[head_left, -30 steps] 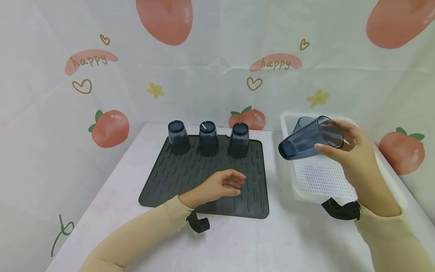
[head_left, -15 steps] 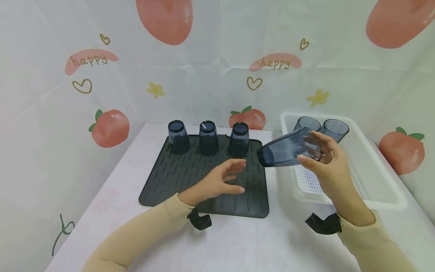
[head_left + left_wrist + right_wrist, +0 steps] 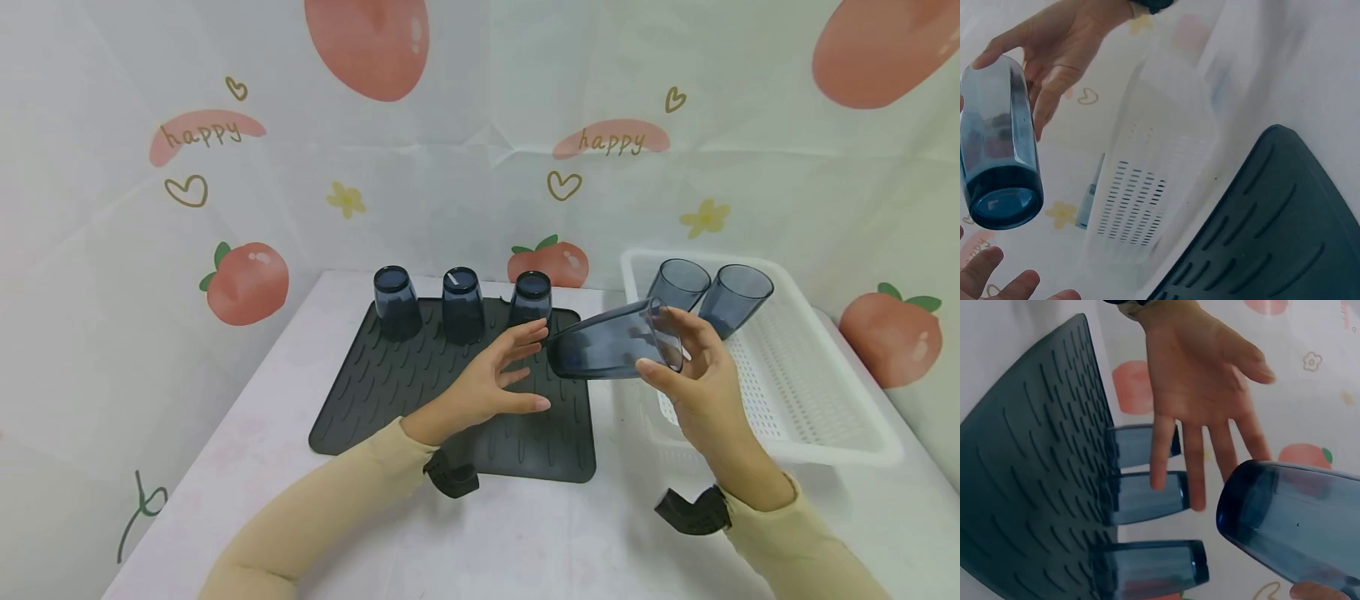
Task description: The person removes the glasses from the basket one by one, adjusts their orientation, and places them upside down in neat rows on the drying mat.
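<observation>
The right hand pinches a tilted blue glass near its rim, in the air near a white basket. The left hand, fingers apart, is beside its base (three upturned glasses stand on a mat).

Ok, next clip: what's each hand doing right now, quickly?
Left hand: open, fingers spread, holding nothing.
Right hand: closed on a tilted blue glass, gripping it near the rim.

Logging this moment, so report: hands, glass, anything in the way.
Right hand grips glass near its rim, glass tipped nearly sideways. Left hand, fingers spread, beside its base; contact unclear. Three inverted glasses on mat; nothing seen between left hand and glass.
</observation>
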### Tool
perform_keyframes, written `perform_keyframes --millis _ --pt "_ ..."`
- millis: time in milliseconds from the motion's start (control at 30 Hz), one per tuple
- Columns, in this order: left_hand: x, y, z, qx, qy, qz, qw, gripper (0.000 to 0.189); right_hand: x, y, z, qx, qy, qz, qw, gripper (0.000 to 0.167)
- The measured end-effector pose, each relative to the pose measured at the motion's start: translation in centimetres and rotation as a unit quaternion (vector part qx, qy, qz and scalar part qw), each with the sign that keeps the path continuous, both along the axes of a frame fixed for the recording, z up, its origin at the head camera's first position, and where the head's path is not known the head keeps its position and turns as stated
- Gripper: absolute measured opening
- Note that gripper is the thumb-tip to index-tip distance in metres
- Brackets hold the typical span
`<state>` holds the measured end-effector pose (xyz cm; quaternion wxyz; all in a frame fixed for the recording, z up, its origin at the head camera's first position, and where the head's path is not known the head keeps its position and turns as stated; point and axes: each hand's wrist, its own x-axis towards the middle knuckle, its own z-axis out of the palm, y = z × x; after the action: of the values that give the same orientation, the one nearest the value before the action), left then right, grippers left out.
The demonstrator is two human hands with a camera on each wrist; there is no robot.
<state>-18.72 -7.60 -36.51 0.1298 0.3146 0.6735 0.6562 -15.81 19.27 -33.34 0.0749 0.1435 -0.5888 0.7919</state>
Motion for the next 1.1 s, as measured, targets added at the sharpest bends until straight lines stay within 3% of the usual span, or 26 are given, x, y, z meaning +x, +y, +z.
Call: perform_keyframes --millis 400,800,1100 --pt "-0.1 0.7 0.4 0.013 -0.018 -0.004 0.9997 0.093 0.8 -1.6 -1.0 -0.031 -0.013 0.018 0.9993 0.061" --pt "0.0 1.1 -0.1 0.093 -0.036 -0.043 0.9941 0.091 1.5 -2.7 -1.7 -0.06 -0.018 0.027 0.9976 0.059" --pt "0.1 1.2 -0.2 0.101 -0.029 -0.023 0.9942 0.078 1.7 -3.0 -1.9 -0.078 -0.007 0.029 0.9965 0.056"
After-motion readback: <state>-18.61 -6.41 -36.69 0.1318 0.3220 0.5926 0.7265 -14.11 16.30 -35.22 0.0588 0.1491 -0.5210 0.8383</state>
